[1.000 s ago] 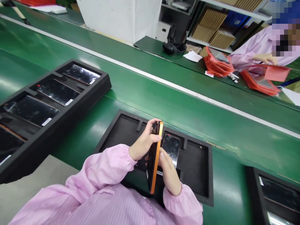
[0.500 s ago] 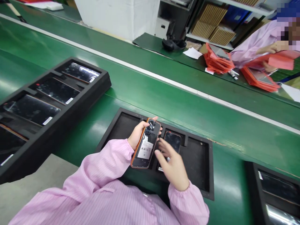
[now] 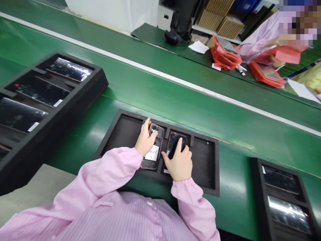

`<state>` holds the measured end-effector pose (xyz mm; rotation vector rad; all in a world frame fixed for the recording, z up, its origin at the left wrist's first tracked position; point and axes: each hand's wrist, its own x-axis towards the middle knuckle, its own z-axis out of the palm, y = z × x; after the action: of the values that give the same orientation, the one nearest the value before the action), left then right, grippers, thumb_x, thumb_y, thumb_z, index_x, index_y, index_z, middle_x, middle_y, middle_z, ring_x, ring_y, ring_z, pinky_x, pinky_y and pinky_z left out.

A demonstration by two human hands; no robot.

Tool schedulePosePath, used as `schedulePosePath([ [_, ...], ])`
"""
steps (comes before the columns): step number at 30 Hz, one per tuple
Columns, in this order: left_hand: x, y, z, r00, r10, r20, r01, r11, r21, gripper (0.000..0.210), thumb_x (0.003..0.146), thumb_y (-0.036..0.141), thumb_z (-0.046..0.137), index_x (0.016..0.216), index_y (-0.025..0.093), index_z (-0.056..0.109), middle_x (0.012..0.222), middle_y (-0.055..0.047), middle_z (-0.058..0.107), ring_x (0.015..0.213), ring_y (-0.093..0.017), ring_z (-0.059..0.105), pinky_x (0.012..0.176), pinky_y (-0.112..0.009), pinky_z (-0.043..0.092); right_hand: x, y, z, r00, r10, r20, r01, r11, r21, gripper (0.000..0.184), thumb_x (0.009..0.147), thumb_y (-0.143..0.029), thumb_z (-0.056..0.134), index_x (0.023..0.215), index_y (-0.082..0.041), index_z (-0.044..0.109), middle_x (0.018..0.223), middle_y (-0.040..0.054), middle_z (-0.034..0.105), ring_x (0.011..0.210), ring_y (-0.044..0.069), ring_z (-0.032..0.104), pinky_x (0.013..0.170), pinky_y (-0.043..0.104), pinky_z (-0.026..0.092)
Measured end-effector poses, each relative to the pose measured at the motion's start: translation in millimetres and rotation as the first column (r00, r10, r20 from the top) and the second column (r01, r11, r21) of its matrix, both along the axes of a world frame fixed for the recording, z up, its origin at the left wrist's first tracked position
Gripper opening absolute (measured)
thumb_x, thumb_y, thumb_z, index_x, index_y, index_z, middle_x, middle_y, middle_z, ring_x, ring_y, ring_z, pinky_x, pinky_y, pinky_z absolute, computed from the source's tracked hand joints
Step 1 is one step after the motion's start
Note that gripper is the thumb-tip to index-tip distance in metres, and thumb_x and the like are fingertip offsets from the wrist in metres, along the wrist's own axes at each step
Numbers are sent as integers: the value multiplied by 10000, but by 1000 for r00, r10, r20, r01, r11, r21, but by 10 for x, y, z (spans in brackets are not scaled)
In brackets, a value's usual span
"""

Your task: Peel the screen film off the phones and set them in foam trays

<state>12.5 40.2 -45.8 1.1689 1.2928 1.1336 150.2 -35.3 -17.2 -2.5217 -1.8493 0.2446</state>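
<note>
My left hand (image 3: 146, 140) is closed on a smartphone (image 3: 152, 153) with an orange frame, its thumb over the camera end. The phone's back is uncovered, showing a white label and dark inner parts. It lies in or just above the middle of a black foam tray (image 3: 217, 167). My right hand (image 3: 179, 162) is over a second smartphone (image 3: 173, 142), which lies screen up in the tray. Its fingers are spread, the thumb by the phone's left edge and the index finger over the screen. The hand covers much of that phone.
On the left a raised black tray (image 3: 85, 90) holds several phones, screens up. Another phone tray (image 3: 260, 201) stands at right. Across the green bench (image 3: 140, 83), a co-worker in a pink sleeve (image 3: 260, 30) handles orange pouches beside a pouch stack (image 3: 224, 55).
The opened phone has gone from tilted in my left hand to lower and flatter at the tray. My right hand has moved over the second phone. The view has shifted slightly.
</note>
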Motion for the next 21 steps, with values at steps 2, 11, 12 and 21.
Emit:
schedulePosePath([
  [2, -43, -55, 71, 969, 0, -245, 47, 982, 182, 649, 859, 206, 525, 1470, 154, 311, 1516, -166, 280, 1448, -273, 233, 1202, -459, 177, 16, 23, -7, 999, -42, -34, 42, 999, 9, 966, 779, -503, 669, 1523, -66, 235, 1314, 298, 437, 1137, 427, 477, 806, 511, 510],
  [11, 114, -274, 263, 787, -578, 218, 606, 790, -95, 728, 879, 393, 575, 1503, 211, 248, 1483, -150, 405, 1373, -315, 395, 1151, -518, 315, 443, 104, 217, 309, 26, -951, 31, 999, 37, 918, 738, -430, 677, 1494, -226, 198, 1283, 130, 555, 1088, 260, 599, 941, 443, 501],
  [12, 143, -291, 247, 729, -607, 317, 661, 744, -96, 815, 875, 417, 590, 1532, 218, 151, 1517, -152, 359, 1397, -319, 361, 1164, -524, 290, 436, 104, 224, 197, 86, -977, 22, 996, 92, 880, 737, -417, 684, 1473, -241, 233, 1293, 119, 551, 1118, 256, 589, 947, 429, 503],
  [21, 160, -371, 115, 531, -798, 283, 819, 569, 69, 1343, 696, 366, 820, 1482, 249, -263, 1625, -132, -15, 1497, -307, 55, 1215, -524, 111, 312, 172, 176, 250, 279, -927, 93, 946, 310, 847, 735, -435, 735, 1427, -215, 297, 1449, 122, 415, 1285, 264, 481, 1078, 427, 442],
])
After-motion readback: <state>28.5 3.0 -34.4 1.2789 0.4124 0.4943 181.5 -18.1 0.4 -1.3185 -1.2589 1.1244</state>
